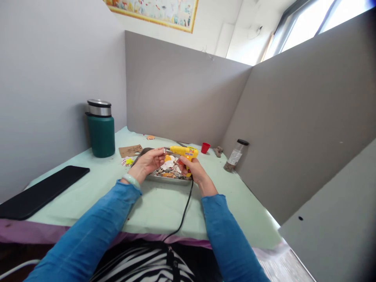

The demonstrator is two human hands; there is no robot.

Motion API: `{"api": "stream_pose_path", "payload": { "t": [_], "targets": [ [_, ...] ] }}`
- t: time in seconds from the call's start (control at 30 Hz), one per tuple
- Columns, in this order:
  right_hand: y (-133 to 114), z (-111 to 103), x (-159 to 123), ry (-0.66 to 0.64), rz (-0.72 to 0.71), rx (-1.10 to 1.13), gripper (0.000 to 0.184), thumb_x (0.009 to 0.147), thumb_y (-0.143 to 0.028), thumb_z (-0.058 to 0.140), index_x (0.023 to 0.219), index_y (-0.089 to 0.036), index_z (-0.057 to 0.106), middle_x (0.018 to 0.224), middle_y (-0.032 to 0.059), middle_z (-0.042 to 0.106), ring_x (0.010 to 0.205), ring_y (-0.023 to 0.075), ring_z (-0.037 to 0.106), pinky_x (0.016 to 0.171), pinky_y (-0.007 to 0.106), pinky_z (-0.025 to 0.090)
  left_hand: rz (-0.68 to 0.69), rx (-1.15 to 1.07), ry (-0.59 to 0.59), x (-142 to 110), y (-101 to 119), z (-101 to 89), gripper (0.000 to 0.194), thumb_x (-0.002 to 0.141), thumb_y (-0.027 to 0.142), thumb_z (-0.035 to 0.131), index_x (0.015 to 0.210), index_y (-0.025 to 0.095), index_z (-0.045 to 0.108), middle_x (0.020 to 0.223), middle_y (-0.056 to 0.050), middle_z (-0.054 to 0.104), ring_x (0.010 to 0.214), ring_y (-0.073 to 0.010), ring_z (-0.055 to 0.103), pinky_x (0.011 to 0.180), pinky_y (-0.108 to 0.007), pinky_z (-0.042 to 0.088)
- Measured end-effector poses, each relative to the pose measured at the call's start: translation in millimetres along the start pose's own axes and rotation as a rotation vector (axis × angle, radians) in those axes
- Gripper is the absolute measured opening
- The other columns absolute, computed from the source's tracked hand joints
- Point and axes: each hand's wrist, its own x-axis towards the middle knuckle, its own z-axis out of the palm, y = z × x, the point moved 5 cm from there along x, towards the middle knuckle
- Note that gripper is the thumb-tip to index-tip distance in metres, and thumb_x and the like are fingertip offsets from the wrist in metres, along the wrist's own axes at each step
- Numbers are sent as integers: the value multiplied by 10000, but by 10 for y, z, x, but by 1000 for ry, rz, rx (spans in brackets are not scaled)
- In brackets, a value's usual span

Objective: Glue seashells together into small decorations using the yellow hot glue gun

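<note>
My right hand is wrapped round the handle of a yellow hot glue gun, whose nozzle points left. A black cord runs from its handle down over the table's front edge. Just at the nozzle tip, my left hand pinches a small whitish piece, too small to name. Below both hands lies a shallow metal tray with small stones and white and orange pieces in it. My hands and the glue gun hide part of the tray.
A green bottle stands at left behind a black mat. Brown card and a yellow-green piece lie left of the tray. At right are a red cup, grey lumps and a black-lidded jar. Grey partitions enclose the table.
</note>
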Motion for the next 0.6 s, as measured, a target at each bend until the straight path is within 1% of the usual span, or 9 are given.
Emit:
{"api": "stream_pose_path", "payload": {
  "t": [0.1,0.27,0.33,0.5,0.6],
  "targets": [
    [-16,3,-3,6,-7,-12,421,726,-569,727,775,-158,650,529,-29,563,395,73,414,408,224,369,3,-5,-7,-4,-2,6,114,743,49,709,773,117,622,635,-7,602,469,-62,493,450,-176,429],
    [-3,33,-11,-58,7,-24,398,741,-555,718,785,-164,656,542,-30,561,403,71,413,406,221,360,11,-37,-3,-2,26,-13,83,776,45,669,787,110,618,623,-4,582,465,-62,489,439,-171,421],
    [20,28,-7,-64,17,-32,401,739,-564,715,788,-169,656,542,-30,561,406,72,409,408,221,360,7,-51,-12,-3,33,-12,86,777,48,669,799,113,617,613,3,567,459,-62,479,433,-169,413],
    [26,7,12,-41,-1,-19,411,737,-565,717,796,-162,664,543,-26,564,408,73,411,419,226,371,-14,-21,-35,-27,13,20,108,750,50,690,761,115,605,642,-4,581,461,-55,463,430,-170,399],
    [8,-4,16,-3,2,0,418,722,-569,726,776,-162,652,530,-29,559,389,72,403,405,228,350,-24,-5,-37,-34,-2,28,115,738,59,709,761,114,611,636,-3,586,465,-56,465,436,-171,400]
  ]
}}
